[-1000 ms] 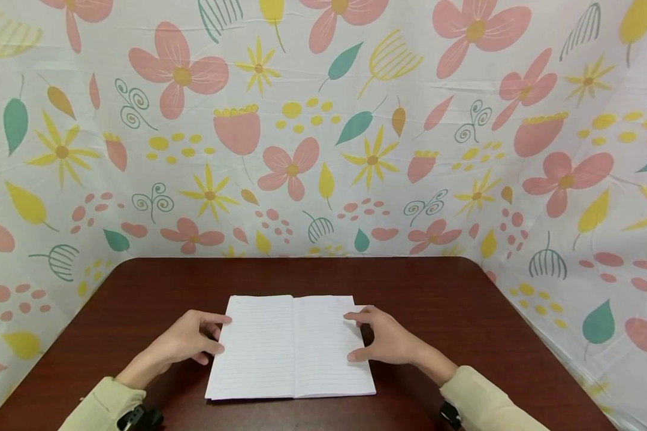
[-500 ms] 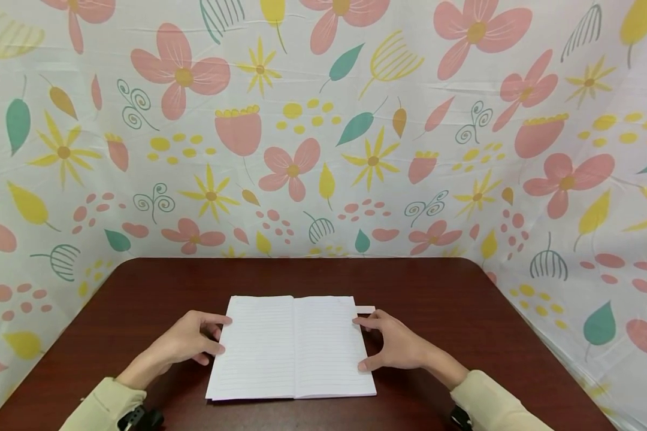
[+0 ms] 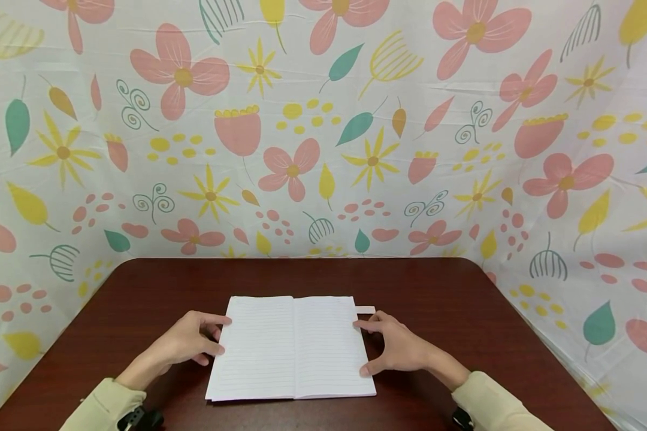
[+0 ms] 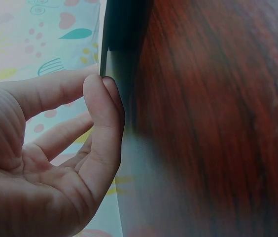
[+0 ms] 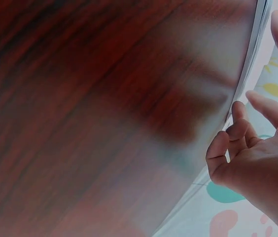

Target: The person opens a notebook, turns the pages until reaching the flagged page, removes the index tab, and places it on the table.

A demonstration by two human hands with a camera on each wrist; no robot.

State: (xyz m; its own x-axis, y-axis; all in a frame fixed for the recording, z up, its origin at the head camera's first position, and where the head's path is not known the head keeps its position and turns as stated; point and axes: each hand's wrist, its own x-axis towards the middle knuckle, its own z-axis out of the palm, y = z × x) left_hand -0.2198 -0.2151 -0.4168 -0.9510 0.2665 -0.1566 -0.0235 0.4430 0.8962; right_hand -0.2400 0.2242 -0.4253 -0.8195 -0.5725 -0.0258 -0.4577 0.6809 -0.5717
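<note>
Two hands are resting at the sides of an open notebook (image 3: 293, 347), which is lying flat on the dark red table (image 3: 437, 287), near the table's front edge and about in the middle between its left and right sides. The left hand (image 3: 186, 345) is lying beside the left page; its fingers are loosely bent and its thumb and fingertips are touching the left edge of the notebook, without gripping it. In the left wrist view the thumb (image 4: 102, 116) is pressing against the thin edge of the pages. The right hand (image 3: 396, 347) is lying beside the right page, with the forefinger and the thumb touching the right edge of the notebook; the fingers are relaxed and are holding nothing. In the right wrist view the curled fingertips (image 5: 237, 126) are meeting the page edge. One small white tab (image 3: 365, 309) is sticking out from behind the right page, just above the right hand. Behind the notebook, a flowered cloth (image 3: 323, 131) is hanging around the table.
</note>
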